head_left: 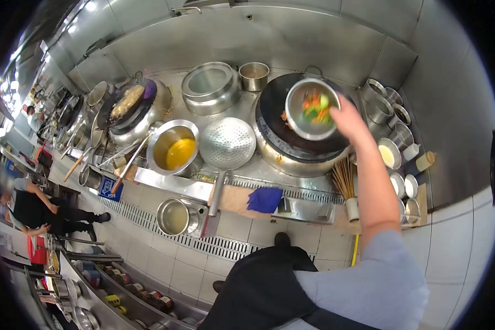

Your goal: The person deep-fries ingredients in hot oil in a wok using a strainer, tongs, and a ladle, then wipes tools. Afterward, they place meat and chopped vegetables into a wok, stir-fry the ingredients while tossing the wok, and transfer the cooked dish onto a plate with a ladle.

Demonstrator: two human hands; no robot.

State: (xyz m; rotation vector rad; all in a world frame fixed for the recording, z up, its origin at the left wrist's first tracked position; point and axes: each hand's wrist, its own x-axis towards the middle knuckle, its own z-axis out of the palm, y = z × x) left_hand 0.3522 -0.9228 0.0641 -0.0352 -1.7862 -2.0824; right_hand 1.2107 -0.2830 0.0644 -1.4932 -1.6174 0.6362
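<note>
My right hand is closed on the rim of a round metal bowl. Inside the bowl are cut vegetables, orange, red and green. It is held over a black wok on the right-hand burner, covering much of the wok's inside. A few brownish pieces show in the wok past the bowl's left edge. To the left of the wok a perforated strainer lies with its handle pointing toward me. My left hand is out of view.
A pot of yellow oil stands left of the strainer. A bamboo brush and a blue cloth are along the front edge. Several seasoning containers line the right side. Another wok holds food. A person stands far left.
</note>
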